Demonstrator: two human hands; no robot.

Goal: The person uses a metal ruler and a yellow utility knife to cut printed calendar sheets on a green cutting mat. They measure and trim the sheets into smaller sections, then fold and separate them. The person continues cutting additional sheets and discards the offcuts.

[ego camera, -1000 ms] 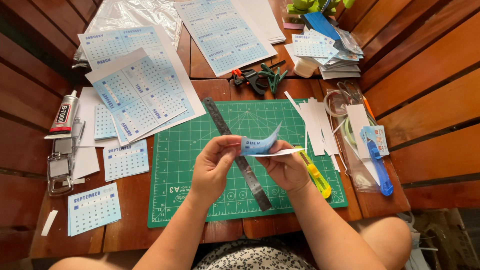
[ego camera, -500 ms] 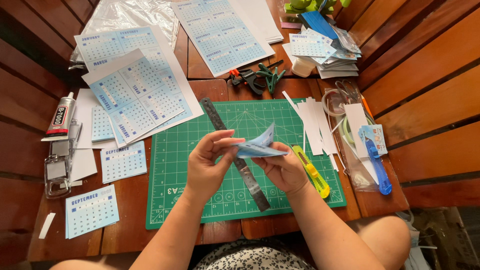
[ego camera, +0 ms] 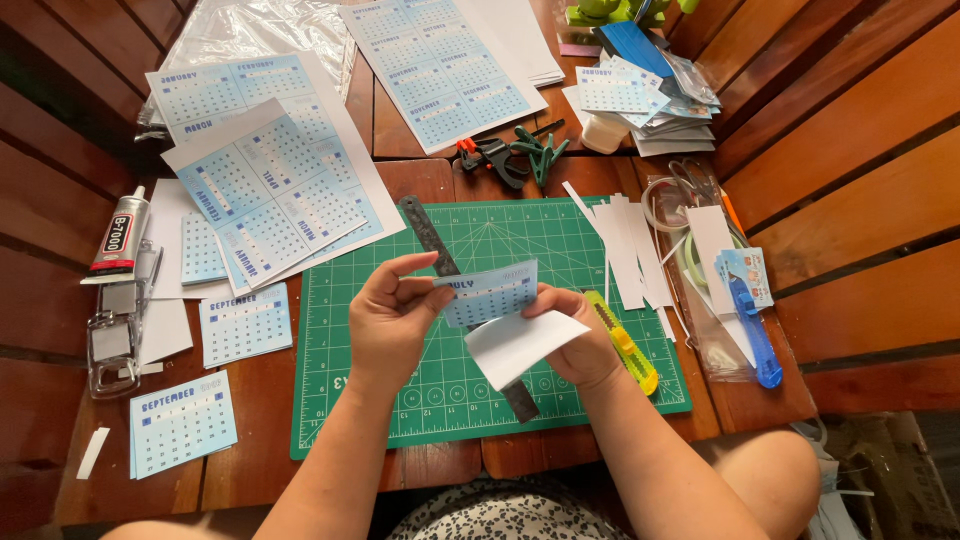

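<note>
Bare forearms; black-and-white spotted garment at the lap.

Small blue calendar card (ego camera: 488, 292) held above white backing sheet (ego camera: 520, 343).

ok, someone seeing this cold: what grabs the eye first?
The two hands at centre: the left hand and right hand hold a small blue calendar card with a white sheet under it, above the green cutting mat. A metal ruler lies slantwise across the mat, a yellow utility knife beside the right hand. Blue calendar sheets spread at upper left.
</note>
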